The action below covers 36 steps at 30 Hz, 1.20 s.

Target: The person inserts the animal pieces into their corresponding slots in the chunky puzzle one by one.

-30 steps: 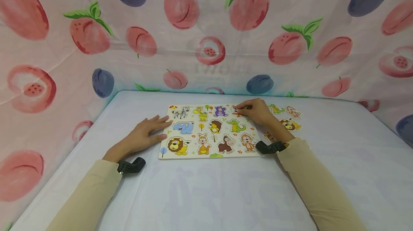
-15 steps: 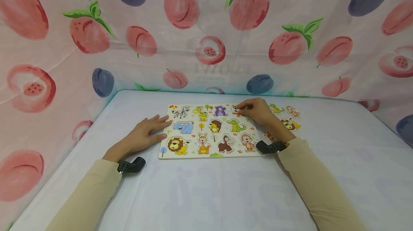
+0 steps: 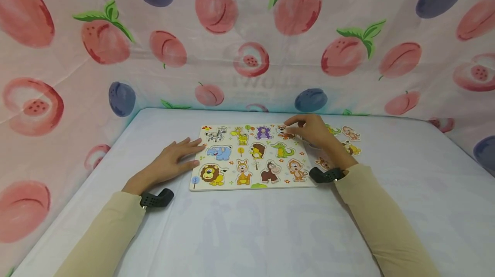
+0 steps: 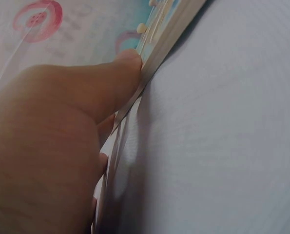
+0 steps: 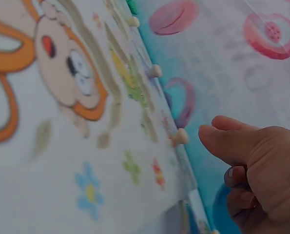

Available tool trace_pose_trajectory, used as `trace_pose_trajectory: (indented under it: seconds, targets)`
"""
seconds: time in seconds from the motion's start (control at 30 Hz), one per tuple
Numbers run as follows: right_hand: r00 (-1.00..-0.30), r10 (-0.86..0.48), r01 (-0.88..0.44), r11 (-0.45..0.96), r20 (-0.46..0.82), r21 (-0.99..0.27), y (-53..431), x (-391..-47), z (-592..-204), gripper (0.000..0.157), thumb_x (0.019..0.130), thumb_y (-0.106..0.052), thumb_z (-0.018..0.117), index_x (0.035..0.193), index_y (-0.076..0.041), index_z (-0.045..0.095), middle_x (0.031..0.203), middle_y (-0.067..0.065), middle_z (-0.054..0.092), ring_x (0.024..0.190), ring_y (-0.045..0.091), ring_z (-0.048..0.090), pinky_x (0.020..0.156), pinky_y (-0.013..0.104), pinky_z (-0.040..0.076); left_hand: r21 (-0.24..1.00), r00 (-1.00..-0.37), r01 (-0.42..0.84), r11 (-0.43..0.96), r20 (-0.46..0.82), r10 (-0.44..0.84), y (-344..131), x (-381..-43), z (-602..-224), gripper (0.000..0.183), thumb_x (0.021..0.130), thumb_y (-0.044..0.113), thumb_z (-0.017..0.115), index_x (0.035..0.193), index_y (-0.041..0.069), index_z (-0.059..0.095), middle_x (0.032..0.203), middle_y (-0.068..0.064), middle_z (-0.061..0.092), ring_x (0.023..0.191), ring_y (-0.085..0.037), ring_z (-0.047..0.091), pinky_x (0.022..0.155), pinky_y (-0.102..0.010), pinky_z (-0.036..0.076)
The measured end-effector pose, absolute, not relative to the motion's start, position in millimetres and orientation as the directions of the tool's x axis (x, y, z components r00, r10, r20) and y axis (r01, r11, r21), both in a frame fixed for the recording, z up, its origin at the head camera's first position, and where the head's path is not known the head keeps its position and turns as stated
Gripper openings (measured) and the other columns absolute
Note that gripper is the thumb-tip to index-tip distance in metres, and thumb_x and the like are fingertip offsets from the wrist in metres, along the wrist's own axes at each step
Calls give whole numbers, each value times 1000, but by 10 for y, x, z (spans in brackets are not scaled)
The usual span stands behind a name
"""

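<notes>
A wooden peg puzzle board (image 3: 278, 187) with animal pictures lies flat on the white table. My left hand (image 3: 168, 161) rests at its left edge with extended fingers; in the left wrist view the thumb (image 4: 127, 66) touches the board's side. At the board's far right corner sits a tiger piece (image 3: 287, 134). My right hand (image 3: 318, 133) is just beside it, thumb and index finger parted and nothing between them. The right wrist view shows a small knob (image 5: 182, 136) standing a little away from those fingertips. Other pegs rise along the board's far side.
Loose animal pieces lie right of the board: a crocodile (image 3: 333, 129), a monkey (image 3: 351, 133), a lion (image 3: 353, 148) and a kangaroo (image 3: 322, 163). The right hand and wrist partly cover this group. Behind the table hangs a fruit-print cloth (image 3: 251, 75).
My right hand has let go of the tiger piece's knob and shifted slightly right and up, its thumb and index finger spreading. The left hand stays at the board's edge.
</notes>
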State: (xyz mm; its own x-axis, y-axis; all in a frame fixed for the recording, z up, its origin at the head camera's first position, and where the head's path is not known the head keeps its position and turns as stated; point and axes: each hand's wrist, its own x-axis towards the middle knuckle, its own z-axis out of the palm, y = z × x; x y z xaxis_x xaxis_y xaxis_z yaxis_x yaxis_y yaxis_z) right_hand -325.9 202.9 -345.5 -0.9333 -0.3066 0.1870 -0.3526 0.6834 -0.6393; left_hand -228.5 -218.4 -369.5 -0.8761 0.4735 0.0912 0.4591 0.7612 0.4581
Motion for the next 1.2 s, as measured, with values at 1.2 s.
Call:
trace_pose_trajectory:
  seconds: [1.2]
  targets:
    - [-963, -265, -240, 741, 56, -627, 2694, -3092, -3385, 28, 85, -30, 75, 106, -12, 74, 102, 5, 68, 84, 23, 53, 65, 31, 47, 457, -874, 466, 757, 103, 476, -2189, -2271, -3689, 56, 94, 40, 58, 143, 16, 47, 153, -7, 33, 143, -34, 15, 114, -55, 4]
